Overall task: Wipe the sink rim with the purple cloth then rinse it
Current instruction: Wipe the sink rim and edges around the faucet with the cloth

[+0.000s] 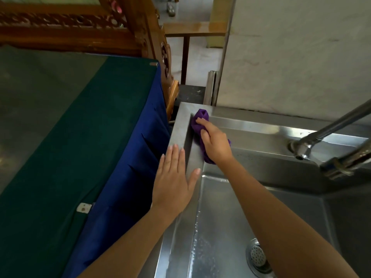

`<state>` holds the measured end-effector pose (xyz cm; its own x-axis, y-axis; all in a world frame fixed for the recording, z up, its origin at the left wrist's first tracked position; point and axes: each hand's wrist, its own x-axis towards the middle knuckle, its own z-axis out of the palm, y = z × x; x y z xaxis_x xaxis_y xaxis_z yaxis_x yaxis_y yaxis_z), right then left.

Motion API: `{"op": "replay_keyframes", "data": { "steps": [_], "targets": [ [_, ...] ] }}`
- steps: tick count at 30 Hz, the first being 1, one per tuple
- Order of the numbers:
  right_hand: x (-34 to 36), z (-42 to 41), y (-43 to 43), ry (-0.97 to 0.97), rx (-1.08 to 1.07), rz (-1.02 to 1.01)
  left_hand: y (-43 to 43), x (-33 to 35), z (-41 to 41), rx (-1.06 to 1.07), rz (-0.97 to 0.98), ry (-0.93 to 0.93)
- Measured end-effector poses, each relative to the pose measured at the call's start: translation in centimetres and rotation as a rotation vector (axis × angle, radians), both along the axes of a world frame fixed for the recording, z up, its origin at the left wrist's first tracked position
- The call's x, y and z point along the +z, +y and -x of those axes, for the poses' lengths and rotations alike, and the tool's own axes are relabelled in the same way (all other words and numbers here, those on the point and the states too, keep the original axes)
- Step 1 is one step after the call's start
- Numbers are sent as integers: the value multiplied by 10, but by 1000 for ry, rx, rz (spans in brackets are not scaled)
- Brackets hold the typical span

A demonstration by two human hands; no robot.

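I count two hands over one steel sink (181, 128). My right hand (215, 144) is closed around the one purple cloth (200, 119), pressing it into the far left corner of the rim. My left hand (173, 180) lies open and flat on the left rim, fingers spread. One drain strainer (259, 256) sits in the basin (wet streaks beside it), and two metal spouts (321, 135) reach in from the right.

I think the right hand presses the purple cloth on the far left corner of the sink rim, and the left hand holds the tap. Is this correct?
Not quite. In the head view the left hand does not hold the tap; it lies flat and open on the left sink rim. The rest is correct: the right hand presses the purple cloth at the far left corner.
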<state>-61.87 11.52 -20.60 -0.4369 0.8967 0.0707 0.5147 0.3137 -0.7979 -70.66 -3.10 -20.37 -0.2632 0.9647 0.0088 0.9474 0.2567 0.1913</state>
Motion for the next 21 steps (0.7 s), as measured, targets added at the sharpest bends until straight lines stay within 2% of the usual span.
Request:
{"op": "replay_keyframes", "data": {
  "steps": [5,8,16,18,21],
  "targets": [
    [6,8,17,-263,286,-199,1,1,0,-10,-1,9],
    [5,15,29,-396,256,-302,1,0,0,-7,3,17],
    [0,50,31,-302,-215,-248,2,0,1,-5,-3,-1],
    [2,57,30,-214,-244,-213,2,-1,0,4,-17,-3],
    [4,54,31,-96,-118,-162,0,-1,1,-8,-3,-21]
  ]
}}
